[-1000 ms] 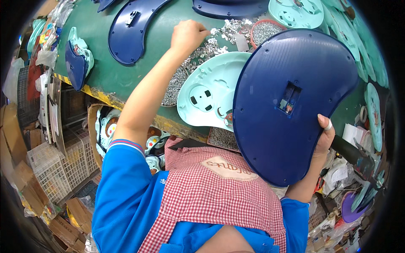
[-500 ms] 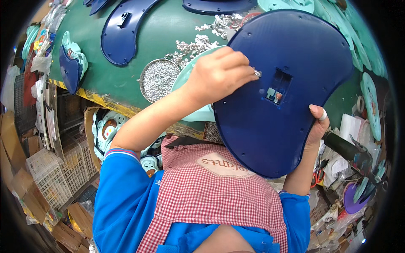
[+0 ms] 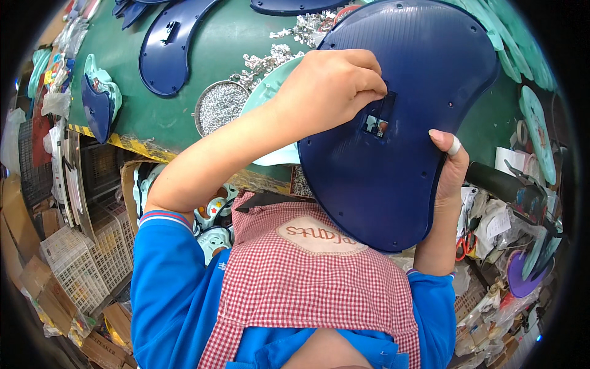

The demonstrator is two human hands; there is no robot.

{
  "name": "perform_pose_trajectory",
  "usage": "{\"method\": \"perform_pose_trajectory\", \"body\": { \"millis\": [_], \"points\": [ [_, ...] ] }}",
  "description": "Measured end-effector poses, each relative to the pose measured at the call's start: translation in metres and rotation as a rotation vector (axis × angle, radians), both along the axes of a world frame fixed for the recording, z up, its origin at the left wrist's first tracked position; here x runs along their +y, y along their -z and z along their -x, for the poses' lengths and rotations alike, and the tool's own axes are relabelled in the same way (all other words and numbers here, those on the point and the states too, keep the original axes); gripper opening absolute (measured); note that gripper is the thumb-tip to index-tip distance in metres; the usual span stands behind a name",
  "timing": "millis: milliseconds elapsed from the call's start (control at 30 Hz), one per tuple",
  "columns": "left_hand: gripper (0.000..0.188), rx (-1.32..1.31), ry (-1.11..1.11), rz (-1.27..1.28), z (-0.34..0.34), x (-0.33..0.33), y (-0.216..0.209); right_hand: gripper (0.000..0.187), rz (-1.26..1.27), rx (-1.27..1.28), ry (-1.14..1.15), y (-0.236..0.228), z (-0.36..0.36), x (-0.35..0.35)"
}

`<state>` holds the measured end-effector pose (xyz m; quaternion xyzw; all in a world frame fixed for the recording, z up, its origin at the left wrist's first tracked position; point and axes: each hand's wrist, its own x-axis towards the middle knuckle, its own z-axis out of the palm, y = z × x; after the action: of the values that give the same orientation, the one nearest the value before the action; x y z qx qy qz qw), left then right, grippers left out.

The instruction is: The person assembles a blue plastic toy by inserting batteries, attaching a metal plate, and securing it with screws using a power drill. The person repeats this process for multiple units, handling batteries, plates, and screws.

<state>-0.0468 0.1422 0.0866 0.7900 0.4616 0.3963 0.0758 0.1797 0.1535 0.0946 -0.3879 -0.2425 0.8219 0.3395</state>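
A large navy-blue curved plastic panel (image 3: 381,190) stands tilted in front of me, with a rectangular battery slot (image 3: 386,111) in its middle. My left hand (image 3: 335,86) is closed in a pinch at the slot's upper end. Its fingertips hide the small silver metal piece seen between them a moment ago. My right hand (image 3: 452,166) grips the panel's right edge from below, thumb on the front face with a white band round it. Behind the panel lies a mint-green plastic shell (image 3: 273,155), partly covered by my left forearm.
A round bowl (image 3: 196,115) of tiny silver parts stands on the green table (image 3: 123,52), beside loose silver metal pieces (image 3: 264,64). Another navy panel (image 3: 161,64) lies further back. At the right are a dark cylindrical tool (image 3: 495,179) and red-handled scissors (image 3: 465,247).
My left hand has moved right, from beside the slot onto its upper end, with the metal piece now out of sight. The panel has shifted slightly left and up in view.
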Motion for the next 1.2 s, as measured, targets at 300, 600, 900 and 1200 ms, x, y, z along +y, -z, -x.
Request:
{"method": "perform_pose_trajectory", "body": {
  "millis": [300,600,900,1200],
  "points": [
    [0.052,-0.107,-0.383,-0.12,-0.009,0.017,-0.013,0.064,-0.13,-0.015,0.013,-0.01,-0.001,-0.004],
    [0.077,-1.108,-0.012,1.115,0.038,0.052,0.009,0.052,-0.344,0.44,0.123,0.018,-0.032,0.017],
    [0.055,0.135,-0.337,0.582,0.046,0.147,0.02,0.032,-1.152,-1.637,-0.258,0.115,-0.097,0.134],
    [0.022,-0.661,0.417,1.196,-0.015,-0.096,0.007,0.024,-0.724,-0.369,-0.005,0.044,0.004,0.072]
  ]
}}
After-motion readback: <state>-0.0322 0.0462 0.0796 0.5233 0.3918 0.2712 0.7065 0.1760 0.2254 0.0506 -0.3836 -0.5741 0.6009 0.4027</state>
